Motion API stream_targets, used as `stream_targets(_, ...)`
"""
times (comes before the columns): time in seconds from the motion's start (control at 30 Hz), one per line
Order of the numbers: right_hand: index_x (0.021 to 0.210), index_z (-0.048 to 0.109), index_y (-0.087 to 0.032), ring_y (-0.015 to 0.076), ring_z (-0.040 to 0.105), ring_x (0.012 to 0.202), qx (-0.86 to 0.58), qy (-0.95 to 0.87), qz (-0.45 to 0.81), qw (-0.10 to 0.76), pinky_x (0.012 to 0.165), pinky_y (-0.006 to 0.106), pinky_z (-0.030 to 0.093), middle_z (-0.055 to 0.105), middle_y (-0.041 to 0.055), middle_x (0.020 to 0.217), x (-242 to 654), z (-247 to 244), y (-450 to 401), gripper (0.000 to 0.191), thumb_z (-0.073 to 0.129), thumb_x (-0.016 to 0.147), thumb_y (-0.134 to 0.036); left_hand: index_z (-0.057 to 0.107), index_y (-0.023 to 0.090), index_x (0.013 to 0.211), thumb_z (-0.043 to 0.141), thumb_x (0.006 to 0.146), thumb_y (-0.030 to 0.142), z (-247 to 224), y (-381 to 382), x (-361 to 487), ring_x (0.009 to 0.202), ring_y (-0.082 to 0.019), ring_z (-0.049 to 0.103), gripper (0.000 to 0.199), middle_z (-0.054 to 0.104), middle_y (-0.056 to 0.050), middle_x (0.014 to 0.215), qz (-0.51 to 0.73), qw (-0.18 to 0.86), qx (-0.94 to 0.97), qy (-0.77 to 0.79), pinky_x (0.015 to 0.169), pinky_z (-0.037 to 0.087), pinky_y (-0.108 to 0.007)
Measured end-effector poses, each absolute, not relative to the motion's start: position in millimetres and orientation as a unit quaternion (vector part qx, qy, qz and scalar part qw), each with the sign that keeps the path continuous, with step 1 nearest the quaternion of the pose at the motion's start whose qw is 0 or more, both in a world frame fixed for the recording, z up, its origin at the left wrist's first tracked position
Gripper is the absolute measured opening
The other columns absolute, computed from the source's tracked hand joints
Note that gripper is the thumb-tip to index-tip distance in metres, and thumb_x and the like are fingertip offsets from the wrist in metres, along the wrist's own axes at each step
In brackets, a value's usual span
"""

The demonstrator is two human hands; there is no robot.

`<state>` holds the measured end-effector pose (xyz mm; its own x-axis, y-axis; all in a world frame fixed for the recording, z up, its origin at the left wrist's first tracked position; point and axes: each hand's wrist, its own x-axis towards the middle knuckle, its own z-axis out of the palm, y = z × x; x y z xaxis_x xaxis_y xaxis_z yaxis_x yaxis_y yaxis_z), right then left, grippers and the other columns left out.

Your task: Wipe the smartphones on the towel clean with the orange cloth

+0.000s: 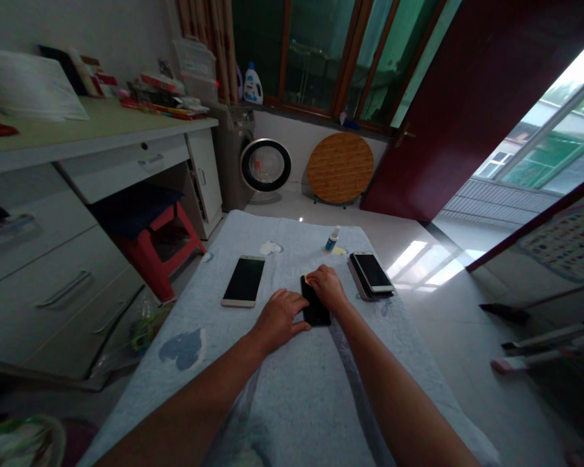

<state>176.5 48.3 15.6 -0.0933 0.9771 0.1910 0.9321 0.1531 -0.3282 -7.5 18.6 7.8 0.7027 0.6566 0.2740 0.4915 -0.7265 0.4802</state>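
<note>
A black smartphone [316, 314] lies on the cloth-covered table between my hands. My left hand [283, 316] rests at its left edge, thumb and fingers apart and touching the phone. Over the phone's upper part, my right hand [327, 285] is closed on a small orange-tan piece [311, 280]; its material is too small to make out. To the left lies a larger gold-rimmed smartphone [244, 281] with a dark screen. A white smartphone [374, 272] sits on top of other dark flat devices at the right. Behind my right hand stands a small spray bottle [331, 240].
The table [292, 389] wears a pale blue patterned cloth. A red stool [168, 250] and a cluttered desk [102, 136] stand at left. Behind are a washing machine with an open door [266, 165], a round wooden tabletop [340, 168] and a dark red door [448, 110].
</note>
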Motion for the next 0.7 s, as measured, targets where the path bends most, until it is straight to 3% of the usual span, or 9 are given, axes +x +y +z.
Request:
stream_targets(0.13, 0.095, 0.075, -0.021, 0.0171, 0.052, 0.089, -0.610, -0.767, 0.070, 0.187, 0.081, 0.027, 0.038, 0.062, 0.0057, 0.090, 164.2, 14.5, 27.6, 0.020, 0.055, 0.091, -0.019, 0.054, 0.022, 0.112, 0.076, 0.075, 0.034, 5.2, 17.3, -6.5, 0.108, -0.025, 0.057, 0.045, 0.060, -0.006, 0.115, 0.239, 0.210, 0.887, 0.336, 0.092, 0.046, -0.040)
stream_targets(0.37, 0.090, 0.074, -0.021, 0.0152, 0.054, 0.086, -0.585, -0.780, 0.119, 0.188, 0.080, 0.026, 0.039, 0.060, 0.0038, 0.087, 165.0, 22.1, -15.6, 0.019, 0.056, 0.089, -0.015, 0.037, 0.021, 0.134, 0.077, 0.074, 0.030, -7.3, 16.7, -8.0, 0.131, -0.030, 0.045, 0.073, 0.047, -0.015, 0.140, 0.261, 0.194, 0.883, 0.338, 0.108, 0.037, -0.048)
stream_targets(0.53, 0.088, 0.073, -0.021, 0.0146, 0.054, 0.085, -0.569, -0.787, 0.146, 0.189, 0.078, 0.025, 0.039, 0.060, 0.0033, 0.087, 169.0, 32.3, -42.1, 0.018, 0.057, 0.088, -0.013, 0.051, 0.021, 0.128, 0.071, 0.080, 0.038, -6.0, 18.0, -8.6, 0.124, -0.029, 0.052, 0.055, 0.058, -0.011, 0.133, 0.238, 0.186, 0.897, 0.324, 0.106, 0.038, -0.048)
stream_targets(0.7, 0.089, 0.074, -0.020, 0.0151, 0.056, 0.083, -0.566, -0.790, 0.157, 0.177, 0.075, 0.024, 0.039, 0.061, 0.0038, 0.085, 185.6, 34.9, -44.7, 0.017, 0.058, 0.087, -0.014, 0.062, 0.021, 0.120, 0.071, 0.081, 0.040, -1.4, 18.4, -9.0, 0.126, -0.028, 0.052, 0.045, 0.056, -0.011, 0.137, 0.205, 0.173, 0.908, 0.321, 0.107, 0.037, -0.047)
